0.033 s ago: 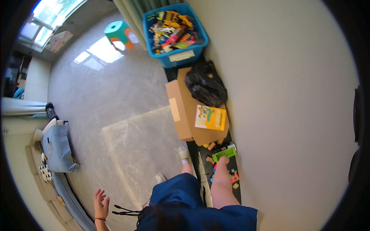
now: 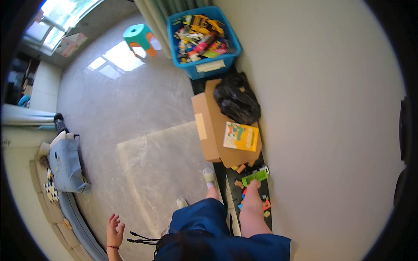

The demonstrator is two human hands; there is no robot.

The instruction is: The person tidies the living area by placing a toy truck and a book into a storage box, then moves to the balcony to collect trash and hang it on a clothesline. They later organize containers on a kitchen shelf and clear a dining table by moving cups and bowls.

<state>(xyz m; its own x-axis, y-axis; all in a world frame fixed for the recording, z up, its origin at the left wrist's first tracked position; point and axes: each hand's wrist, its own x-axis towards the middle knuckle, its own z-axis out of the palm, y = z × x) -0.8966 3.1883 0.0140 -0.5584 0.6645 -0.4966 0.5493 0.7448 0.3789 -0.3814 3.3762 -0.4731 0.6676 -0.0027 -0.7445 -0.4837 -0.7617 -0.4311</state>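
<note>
My right hand (image 2: 254, 184) reaches down beside the wall, its fingers closed on the near edge of a green toy truck (image 2: 256, 175) with a white front. Partly hidden by my forearm, several small coloured toy blocks (image 2: 266, 204) lie on the black bench top (image 2: 264, 191) around it. A brown block (image 2: 239, 184) is just left of the truck. Raised at the lower left, my left hand (image 2: 114, 228) is open with its fingers apart, holding nothing. A red bracelet circles that wrist.
Beyond the truck stands a cardboard box (image 2: 209, 141) bearing a yellow-and-white booklet or flat box (image 2: 241, 136) and a black plastic bag (image 2: 237, 98). A blue bin (image 2: 191, 71) full of toys is farther back. A turquoise stool (image 2: 136, 32) stands left; a sofa (image 2: 43, 187) lines the left side.
The view has shifted slightly, so the room sits a little farther right and lower. My right hand stays on the toy truck, and my left hand keeps its open pose.
</note>
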